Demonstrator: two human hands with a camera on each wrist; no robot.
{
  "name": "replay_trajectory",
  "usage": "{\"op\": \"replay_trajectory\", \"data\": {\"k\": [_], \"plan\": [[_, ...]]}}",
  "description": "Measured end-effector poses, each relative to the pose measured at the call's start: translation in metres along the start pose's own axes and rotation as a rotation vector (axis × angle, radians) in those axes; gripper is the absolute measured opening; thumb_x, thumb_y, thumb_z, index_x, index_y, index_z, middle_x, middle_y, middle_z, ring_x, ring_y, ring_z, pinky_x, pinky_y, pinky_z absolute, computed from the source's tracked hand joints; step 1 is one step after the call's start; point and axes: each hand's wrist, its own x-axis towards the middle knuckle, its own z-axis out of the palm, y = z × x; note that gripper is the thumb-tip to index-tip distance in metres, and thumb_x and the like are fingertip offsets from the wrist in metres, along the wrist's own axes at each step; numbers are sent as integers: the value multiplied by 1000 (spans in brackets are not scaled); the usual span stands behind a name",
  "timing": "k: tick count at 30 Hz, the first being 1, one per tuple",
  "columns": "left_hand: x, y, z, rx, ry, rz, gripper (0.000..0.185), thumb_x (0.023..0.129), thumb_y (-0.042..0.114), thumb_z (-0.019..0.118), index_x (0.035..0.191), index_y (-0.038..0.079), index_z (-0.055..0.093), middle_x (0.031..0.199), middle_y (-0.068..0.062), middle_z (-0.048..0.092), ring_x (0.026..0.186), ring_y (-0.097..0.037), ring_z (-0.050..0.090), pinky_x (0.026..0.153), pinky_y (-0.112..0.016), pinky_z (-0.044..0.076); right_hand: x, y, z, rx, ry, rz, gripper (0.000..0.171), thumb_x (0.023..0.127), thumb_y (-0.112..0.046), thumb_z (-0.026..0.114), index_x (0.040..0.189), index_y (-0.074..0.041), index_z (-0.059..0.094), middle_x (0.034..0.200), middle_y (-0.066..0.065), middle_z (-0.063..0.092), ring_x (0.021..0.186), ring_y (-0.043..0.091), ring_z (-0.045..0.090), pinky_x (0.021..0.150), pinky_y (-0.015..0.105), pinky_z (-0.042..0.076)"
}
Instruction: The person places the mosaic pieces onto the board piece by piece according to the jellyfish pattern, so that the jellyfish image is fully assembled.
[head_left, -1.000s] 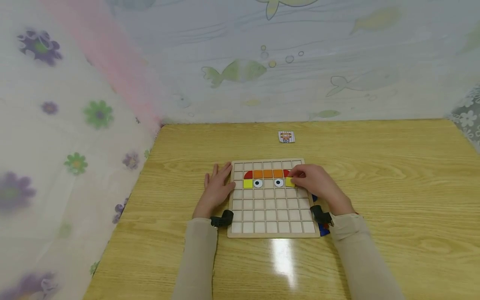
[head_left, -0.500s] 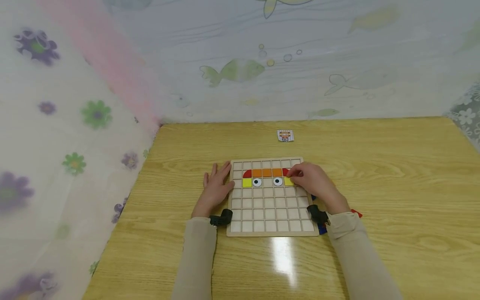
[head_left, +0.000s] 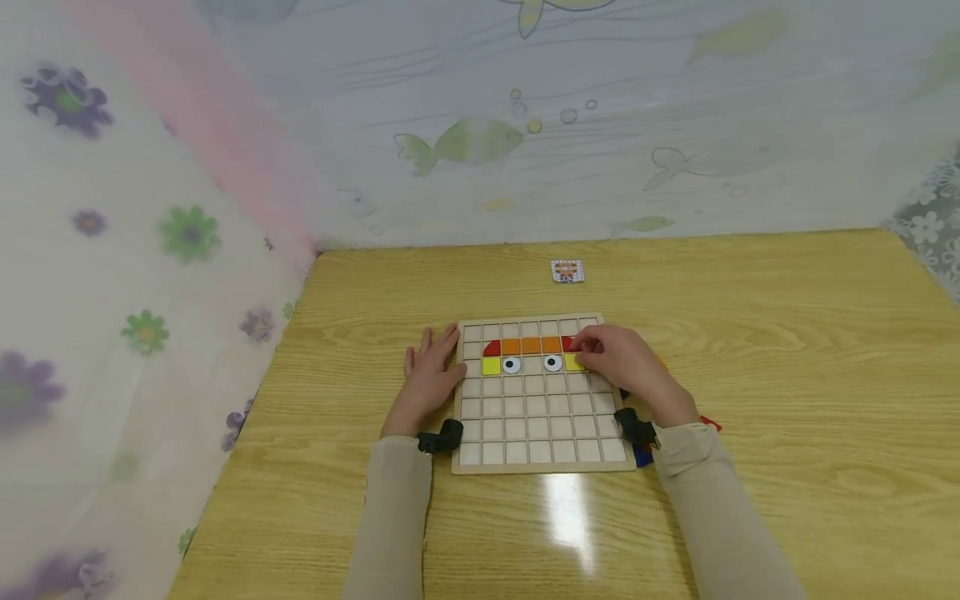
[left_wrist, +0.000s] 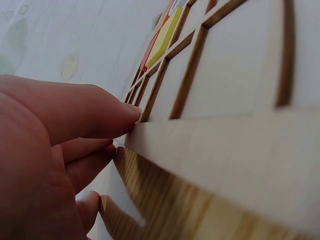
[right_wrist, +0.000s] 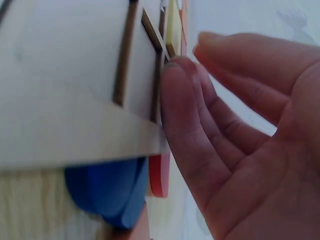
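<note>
A wooden grid board [head_left: 536, 417] lies on the table. Its upper rows hold a red quarter-round [head_left: 491, 347], an orange strip [head_left: 531, 345], a yellow square [head_left: 491, 366] and two eye tiles [head_left: 512, 364]. My left hand [head_left: 429, 377] lies flat beside the board, with its thumb [left_wrist: 100, 112] against the board's left edge [left_wrist: 225, 150]. My right hand [head_left: 622, 360] reaches over the board's right side. Its relaxed fingers [right_wrist: 185, 115] rest on the board at a second yellow tile [head_left: 573, 362], part of which they cover.
A small picture card [head_left: 567, 271] lies beyond the board. Loose pieces sit to the right of the board, partly under my right arm: blue [head_left: 643, 457], red [head_left: 711, 424] and orange [head_left: 660, 362]. Patterned curtains close off the table's left and far sides.
Hardly anything: the right hand's fingers stay at the right yellow tile, the left hand stays put, and the view has drifted slightly.
</note>
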Motion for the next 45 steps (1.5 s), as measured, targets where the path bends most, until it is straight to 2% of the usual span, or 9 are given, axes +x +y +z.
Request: {"op": "replay_trajectory", "data": {"k": [10, 17, 21, 28, 37, 45], "plan": [[0, 0, 0, 6, 0, 9, 57, 90, 23, 48, 142, 14, 27, 146, 4, 19, 135, -24, -4, 100, -47, -12, -6, 10, -16, 24, 1, 33, 25, 89, -26, 53, 109, -12, 62, 99, 6, 61, 85, 21, 54, 73, 37, 43], [1, 0, 0, 12, 7, 9, 57, 89, 24, 49, 141, 14, 27, 146, 4, 19, 135, -24, -4, 101, -47, -12, -10, 22, -26, 29, 26, 92, 28, 90, -28, 51, 110, -12, 61, 102, 8, 60, 87, 23, 51, 77, 39, 42], [1, 0, 0, 12, 5, 5, 57, 90, 24, 49, 142, 15, 27, 146, 6, 19, 135, -22, -5, 101, -47, -12, -12, 29, -30, 26, 44, 92, 28, 91, -27, 50, 110, -12, 62, 104, 9, 60, 90, 24, 52, 80, 40, 42], [1, 0, 0, 12, 3, 6, 57, 89, 24, 49, 142, 15, 27, 146, 5, 19, 135, -22, -4, 101, -47, -12, -17, 38, -37, 30, 45, 109, 25, 89, -22, 55, 109, -9, 61, 101, 10, 59, 88, 25, 51, 75, 38, 44], [1, 1, 1, 16, 11, 15, 57, 89, 23, 48, 141, 15, 28, 146, 3, 20, 135, -25, -3, 100, -49, -11, -15, 42, -34, -18, -38, 50, 27, 84, -12, 58, 109, -4, 62, 95, 10, 58, 84, 24, 50, 75, 40, 41], [1, 1, 0, 20, 13, 13, 57, 89, 23, 48, 141, 15, 28, 146, 3, 21, 135, -25, -2, 101, -49, -10, -13, 41, -31, -7, -49, 73, 24, 81, -14, 64, 101, -3, 61, 93, 11, 54, 82, 24, 48, 72, 37, 40]]}}
